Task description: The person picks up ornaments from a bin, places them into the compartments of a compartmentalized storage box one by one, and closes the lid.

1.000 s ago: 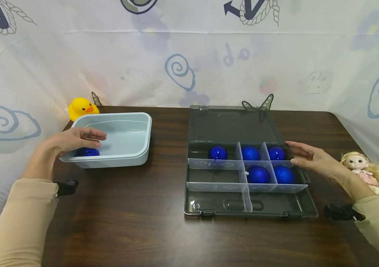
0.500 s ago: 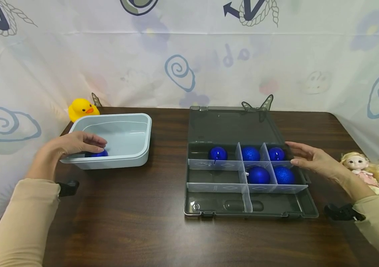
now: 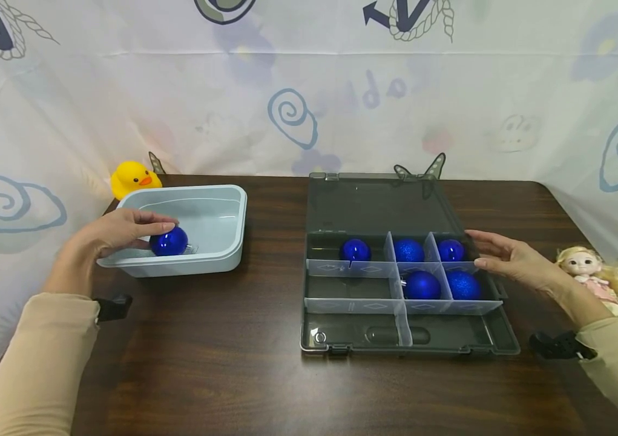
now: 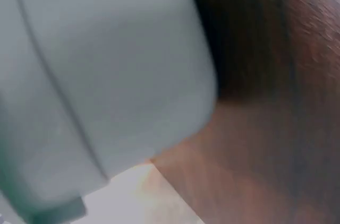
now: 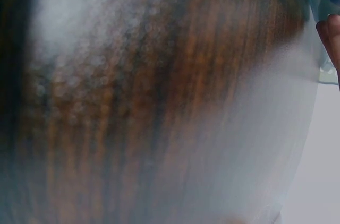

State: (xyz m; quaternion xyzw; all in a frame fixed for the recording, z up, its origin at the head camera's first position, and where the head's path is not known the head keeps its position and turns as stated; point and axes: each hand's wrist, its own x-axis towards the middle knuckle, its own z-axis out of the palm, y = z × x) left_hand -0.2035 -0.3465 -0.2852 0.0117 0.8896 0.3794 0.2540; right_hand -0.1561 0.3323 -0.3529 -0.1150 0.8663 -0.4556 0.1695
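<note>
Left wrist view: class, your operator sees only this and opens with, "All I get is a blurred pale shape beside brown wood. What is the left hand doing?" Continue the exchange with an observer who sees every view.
Observer: In the head view, the left hand holds a shiny blue ball.
Operator: I can't see the other hand at all. Where is it?
Observer: The right hand is at the right side of an open divided box.
Operator: Is anything inside that box?
Observer: Yes, five blue balls, three in the back row and two in the middle row.
</note>
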